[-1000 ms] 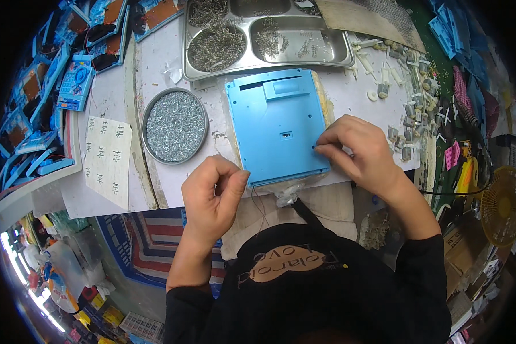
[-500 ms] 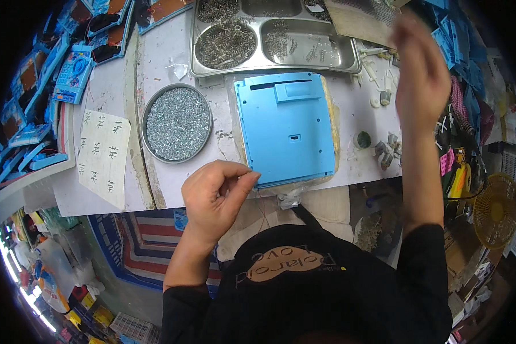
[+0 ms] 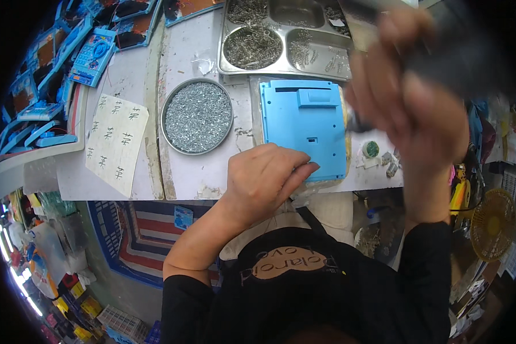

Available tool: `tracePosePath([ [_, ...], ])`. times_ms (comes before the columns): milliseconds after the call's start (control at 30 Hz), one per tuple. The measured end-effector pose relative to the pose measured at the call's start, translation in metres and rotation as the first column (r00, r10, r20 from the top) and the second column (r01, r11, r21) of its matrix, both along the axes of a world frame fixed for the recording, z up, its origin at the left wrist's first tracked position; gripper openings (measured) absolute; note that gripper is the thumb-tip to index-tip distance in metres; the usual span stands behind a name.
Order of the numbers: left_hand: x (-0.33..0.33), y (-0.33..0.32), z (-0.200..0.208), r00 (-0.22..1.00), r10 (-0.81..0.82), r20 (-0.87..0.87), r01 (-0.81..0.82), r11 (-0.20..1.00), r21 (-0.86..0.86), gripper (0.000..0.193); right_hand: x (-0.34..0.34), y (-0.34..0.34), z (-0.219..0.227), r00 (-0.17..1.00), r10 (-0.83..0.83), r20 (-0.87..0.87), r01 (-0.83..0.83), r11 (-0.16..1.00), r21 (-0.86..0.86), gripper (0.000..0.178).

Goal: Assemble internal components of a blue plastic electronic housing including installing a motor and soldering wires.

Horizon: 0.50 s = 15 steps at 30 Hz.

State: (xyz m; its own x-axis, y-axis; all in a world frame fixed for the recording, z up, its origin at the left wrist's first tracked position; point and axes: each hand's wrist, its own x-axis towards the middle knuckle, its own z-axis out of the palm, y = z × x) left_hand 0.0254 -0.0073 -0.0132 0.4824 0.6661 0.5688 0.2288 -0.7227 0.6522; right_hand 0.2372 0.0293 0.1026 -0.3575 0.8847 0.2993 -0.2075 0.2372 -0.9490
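Observation:
A blue plastic casing (image 3: 292, 123) lies on a padded, plastic-wrapped base, its flat side with holes and a slot facing up. My left hand (image 3: 264, 175) rests over its lower left part, thumb and forefinger pinched together; whatever sits between them is too small to make out. My right hand (image 3: 407, 109), smeared by motion, is raised right of the casing and wrapped round a dark electric screwdriver (image 3: 458, 57). The screwdriver's blurred tip points toward the casing's right edge. Left of the casing stands a round grey dish (image 3: 165, 123) full of small silver screws.
A steel compartment tray (image 3: 255, 70) with small metal springs stands behind the casing. A handwritten paper sheet (image 3: 117, 143) lies at left, near a heap of blue toy casings (image 3: 92, 57). A small green-topped pot (image 3: 371, 149) and metal bits sit at right.
My right hand has come down and leftward, now with the screwdriver in it. My left hand has moved right and up onto the casing. The whole view has shifted slightly.

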Motion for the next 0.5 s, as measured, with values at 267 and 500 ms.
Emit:
tracePosePath([
  [267,0.012,-0.001,0.002,0.998,-0.063,0.015,0.063,0.998,0.008,0.019,0.000,-0.052,-0.020,0.965,-0.086,-0.247,0.087,0.996,-0.008,0.028],
  [500,0.012,-0.001,0.003,0.996,-0.080,-0.027,0.082,0.995,0.049,0.018,-0.010,-0.061,-0.023,0.953,-0.192,-0.234,0.176,0.980,-0.088,0.031],
])
